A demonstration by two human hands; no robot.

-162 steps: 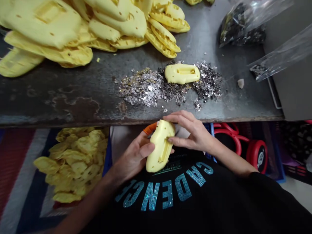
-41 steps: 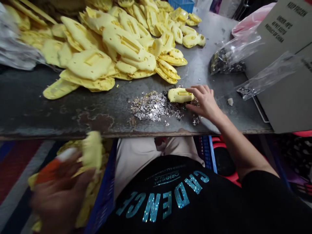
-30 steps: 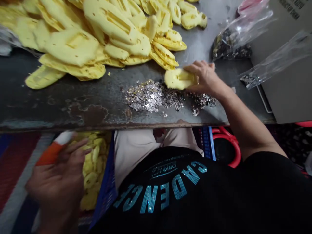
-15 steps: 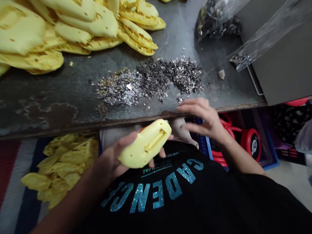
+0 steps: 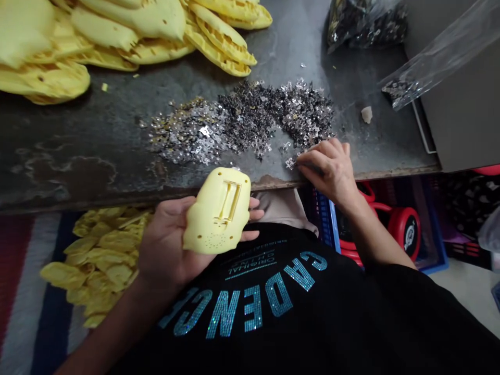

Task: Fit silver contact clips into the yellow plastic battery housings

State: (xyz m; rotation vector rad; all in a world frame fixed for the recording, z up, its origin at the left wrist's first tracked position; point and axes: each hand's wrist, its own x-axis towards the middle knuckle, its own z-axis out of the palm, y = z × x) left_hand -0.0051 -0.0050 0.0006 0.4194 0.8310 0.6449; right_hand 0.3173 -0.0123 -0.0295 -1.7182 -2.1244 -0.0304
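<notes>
My left hand (image 5: 167, 239) holds a yellow plastic toy shell (image 5: 203, 229) from below, in front of my shirt. The shell's slotted battery recess, screw holes and a patch of small speaker holes face up. My right hand (image 5: 332, 169) is at the table's front edge, thumb and fingertips pinched together beside a few loose metal contact pieces (image 5: 289, 162). Whether a piece is between those fingertips I cannot make out. Just beyond lies a dark and shiny heap of small metal contacts (image 5: 250, 120), with flatter silvery pieces (image 5: 187, 135) at its left.
Yellow shells (image 5: 133, 31) are piled at the table's back left; more yellow parts (image 5: 105, 255) lie below. Bags of metal pieces (image 5: 367, 26) stand at the back right near a grey panel (image 5: 469, 104). A blue crate (image 5: 433, 260) holds red-and-black items.
The yellow shell has been turned more upright and flat toward me in my left hand. My right hand has reached down to the table by the loose metal pieces, its fingers closing.
</notes>
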